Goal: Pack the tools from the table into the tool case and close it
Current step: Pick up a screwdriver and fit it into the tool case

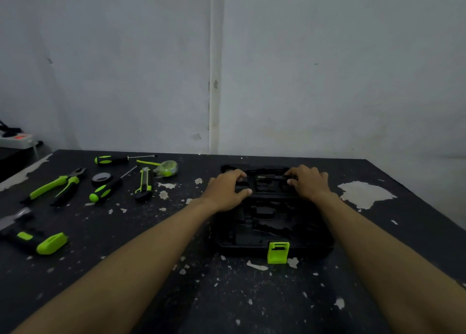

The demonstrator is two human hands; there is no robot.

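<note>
The black tool case (272, 222) lies open on the dark table, its green latch (278, 252) facing me. My left hand (227, 191) and right hand (310, 182) both grip the case's far half, fingers curled over its moulded edges. To the left lie the tools: a green-black screwdriver (111, 159), a tape measure (167, 168), a utility knife (145, 184), a roll of black tape (101, 177), a second screwdriver (106, 189), pliers (55, 187) and a hammer (35, 240) near the left edge.
The table (227, 296) is black with chipped paint and stands against a grey wall. A white power strip (15, 139) sits on a lower surface at the far left. The table's right edge runs diagonally past the case.
</note>
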